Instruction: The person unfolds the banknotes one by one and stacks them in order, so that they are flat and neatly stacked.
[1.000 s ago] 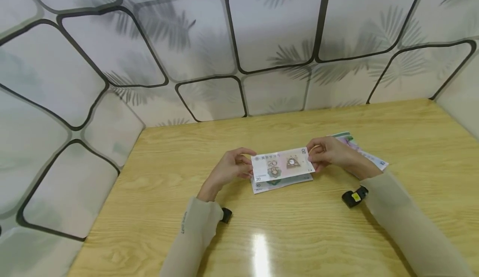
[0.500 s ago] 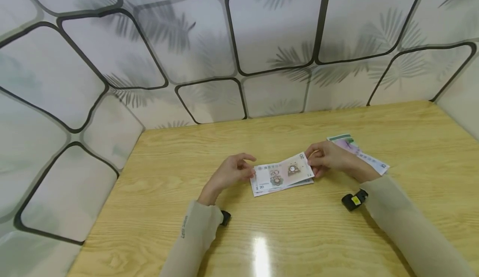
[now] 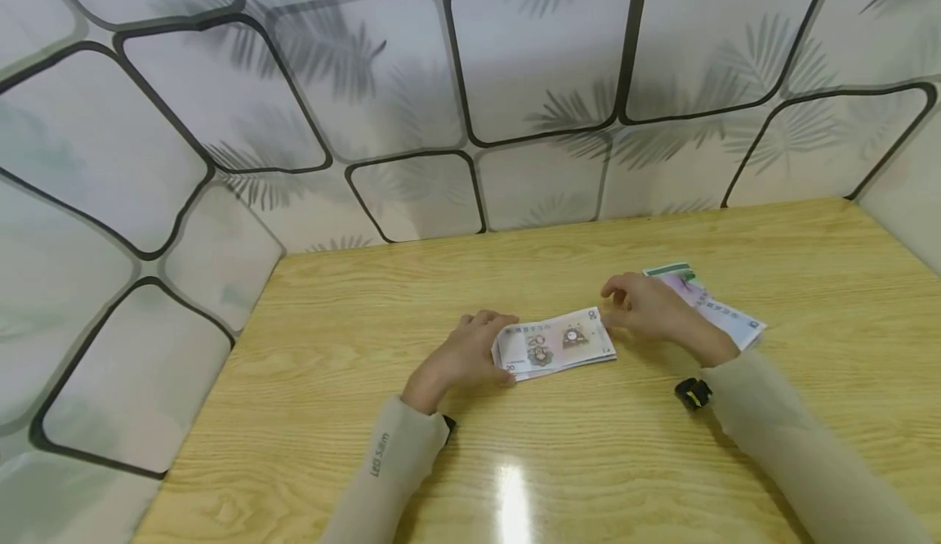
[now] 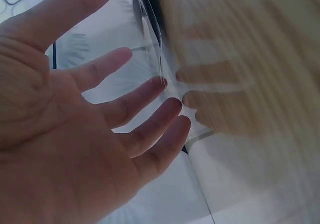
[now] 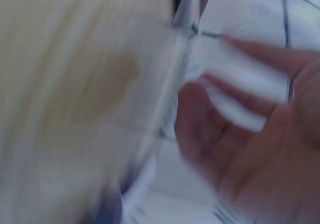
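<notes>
A small stack of paper banknotes (image 3: 562,338) lies on the wooden table, a 20 note on top. My left hand (image 3: 465,358) spans the left end of the stack, thumb by the near corner and forefinger by the far one. In the left wrist view, the fingers of that hand (image 4: 95,124) are spread and fairly straight, with the notes' thin edge (image 4: 156,39) at the fingertips. Just off the stack's right end hovers my right hand (image 3: 654,309), loosely bent and holding nothing. The right wrist view shows this hand (image 5: 250,129) blurred.
More banknotes (image 3: 724,315), overlapping and fanned, lie partly behind the right hand and wrist. The wooden table (image 3: 353,307) meets a patterned wall (image 3: 544,185) at the back. A strip of light reflects off the table's front part.
The top 20 note has come down flat onto the note below. My right hand has let go and drawn slightly off; my left hand has turned to straddle the stack's left end.
</notes>
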`<state>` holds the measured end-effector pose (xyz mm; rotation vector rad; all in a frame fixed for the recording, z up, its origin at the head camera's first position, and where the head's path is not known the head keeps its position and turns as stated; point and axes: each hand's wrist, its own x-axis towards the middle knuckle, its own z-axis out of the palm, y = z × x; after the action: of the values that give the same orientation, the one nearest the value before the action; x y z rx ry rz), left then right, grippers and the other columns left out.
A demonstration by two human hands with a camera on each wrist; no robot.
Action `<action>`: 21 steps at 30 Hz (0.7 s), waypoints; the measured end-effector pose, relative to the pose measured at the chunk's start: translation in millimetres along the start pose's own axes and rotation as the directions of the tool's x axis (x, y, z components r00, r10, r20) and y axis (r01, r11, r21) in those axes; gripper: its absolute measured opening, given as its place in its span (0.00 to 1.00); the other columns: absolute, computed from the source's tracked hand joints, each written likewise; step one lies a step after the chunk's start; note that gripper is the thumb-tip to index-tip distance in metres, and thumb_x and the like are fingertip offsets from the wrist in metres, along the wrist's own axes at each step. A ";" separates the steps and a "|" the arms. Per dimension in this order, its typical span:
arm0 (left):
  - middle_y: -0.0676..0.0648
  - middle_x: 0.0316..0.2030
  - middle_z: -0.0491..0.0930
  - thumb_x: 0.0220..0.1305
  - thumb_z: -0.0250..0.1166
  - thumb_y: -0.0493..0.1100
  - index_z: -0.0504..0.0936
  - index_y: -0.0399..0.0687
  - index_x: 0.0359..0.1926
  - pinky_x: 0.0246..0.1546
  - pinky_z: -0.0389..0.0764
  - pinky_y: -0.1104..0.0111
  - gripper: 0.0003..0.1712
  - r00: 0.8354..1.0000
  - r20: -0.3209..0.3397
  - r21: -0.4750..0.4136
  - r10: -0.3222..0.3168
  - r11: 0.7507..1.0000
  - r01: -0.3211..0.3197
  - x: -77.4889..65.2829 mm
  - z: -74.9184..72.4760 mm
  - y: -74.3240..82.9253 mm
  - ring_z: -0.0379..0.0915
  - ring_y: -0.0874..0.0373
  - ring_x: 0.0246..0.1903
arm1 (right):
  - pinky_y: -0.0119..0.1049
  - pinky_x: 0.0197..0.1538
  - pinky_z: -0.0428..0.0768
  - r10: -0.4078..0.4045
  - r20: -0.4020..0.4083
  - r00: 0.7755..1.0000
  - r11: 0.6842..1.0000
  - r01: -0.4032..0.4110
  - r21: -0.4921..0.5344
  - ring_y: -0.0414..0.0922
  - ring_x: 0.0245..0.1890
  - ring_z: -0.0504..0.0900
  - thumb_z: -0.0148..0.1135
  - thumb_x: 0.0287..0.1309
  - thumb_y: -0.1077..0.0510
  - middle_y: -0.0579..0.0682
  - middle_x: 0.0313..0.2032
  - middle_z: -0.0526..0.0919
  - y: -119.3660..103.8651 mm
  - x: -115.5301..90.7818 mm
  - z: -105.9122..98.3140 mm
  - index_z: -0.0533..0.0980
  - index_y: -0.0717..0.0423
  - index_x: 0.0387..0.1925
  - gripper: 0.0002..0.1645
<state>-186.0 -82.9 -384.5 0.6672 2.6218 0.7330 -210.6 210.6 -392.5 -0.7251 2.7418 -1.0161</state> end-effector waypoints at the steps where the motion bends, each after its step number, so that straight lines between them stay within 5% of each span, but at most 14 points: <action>1: 0.39 0.70 0.64 0.54 0.80 0.38 0.68 0.46 0.73 0.65 0.69 0.48 0.47 1.000 0.002 0.025 0.001 1.000 -0.001 -0.6 0.6 1.1 0.59 0.39 0.65 | 0.50 0.44 0.82 -0.033 0.008 0.999 0.997 0.034 -0.065 0.58 0.42 0.81 0.73 0.58 0.60 0.64 0.46 0.81 -2.1 -1.0 0.9 0.75 0.74 0.52 0.26; 4: 0.40 0.70 0.65 0.56 0.79 0.38 0.68 0.46 0.73 0.67 0.66 0.47 0.46 1.000 0.004 0.098 0.014 0.995 -0.014 -1.4 1.7 3.1 0.60 0.39 0.66 | 0.66 0.59 0.73 -0.097 0.131 0.987 0.985 0.114 -0.128 0.69 0.60 0.70 0.77 0.55 0.55 0.71 0.62 0.70 -9.2 -4.0 6.3 0.69 0.72 0.64 0.42; 7: 0.40 0.70 0.66 0.57 0.77 0.37 0.69 0.46 0.72 0.68 0.64 0.46 0.43 1.000 -0.020 0.140 0.021 0.990 -0.018 -1.0 1.8 3.4 0.60 0.39 0.67 | 0.68 0.62 0.68 -0.102 0.219 0.970 0.972 0.144 -0.187 0.70 0.66 0.63 0.79 0.53 0.52 0.68 0.69 0.66 -15.4 -6.5 11.2 0.65 0.68 0.69 0.49; 14: 0.41 0.69 0.68 0.59 0.75 0.35 0.73 0.45 0.69 0.66 0.65 0.45 0.37 0.996 -0.079 0.156 0.030 0.988 -0.018 0.1 0.5 -1.6 0.62 0.40 0.66 | 0.64 0.59 0.73 -0.064 0.204 0.977 0.958 0.118 -0.263 0.65 0.64 0.69 0.79 0.51 0.58 0.64 0.66 0.71 -24.0 -7.5 16.7 0.66 0.64 0.70 0.48; 21: 0.40 0.69 0.67 0.60 0.75 0.35 0.71 0.44 0.71 0.67 0.64 0.46 0.39 0.998 -0.054 0.099 0.026 0.995 -0.021 -0.9 -1.1 -3.5 0.61 0.40 0.67 | 0.64 0.60 0.74 -0.048 0.203 0.978 0.970 0.094 -0.223 0.66 0.64 0.69 0.78 0.53 0.57 0.66 0.66 0.70 -26.6 -8.0 14.1 0.65 0.66 0.70 0.48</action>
<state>-186.9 -86.4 -385.4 0.7163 2.7199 0.6409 -189.3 188.8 -386.6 -0.9118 2.7027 -0.6017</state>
